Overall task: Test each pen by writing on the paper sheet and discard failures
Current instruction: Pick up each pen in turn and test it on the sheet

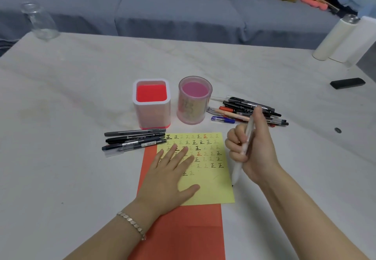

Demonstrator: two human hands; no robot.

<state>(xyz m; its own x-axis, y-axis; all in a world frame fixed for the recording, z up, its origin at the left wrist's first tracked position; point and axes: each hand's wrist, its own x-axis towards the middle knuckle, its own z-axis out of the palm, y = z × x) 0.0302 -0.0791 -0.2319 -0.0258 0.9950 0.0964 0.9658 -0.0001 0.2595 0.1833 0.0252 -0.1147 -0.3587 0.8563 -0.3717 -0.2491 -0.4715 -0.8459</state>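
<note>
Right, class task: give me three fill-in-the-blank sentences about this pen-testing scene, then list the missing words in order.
1. The left hand lies flat on the ____ paper sheet.
2. The right hand has a grip on a ____ pen.
3. The square pen holder stands to the ____ of the round pen holder.

Missing words: yellow; white; left.

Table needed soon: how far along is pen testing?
Rows of marks cover much of the yellow sheet; several markers lie left of it. The right hand grips a white pen at the sheet's edge; the left hand presses the sheet. A pile of pens beside the round holder likely awaits testing.
</note>
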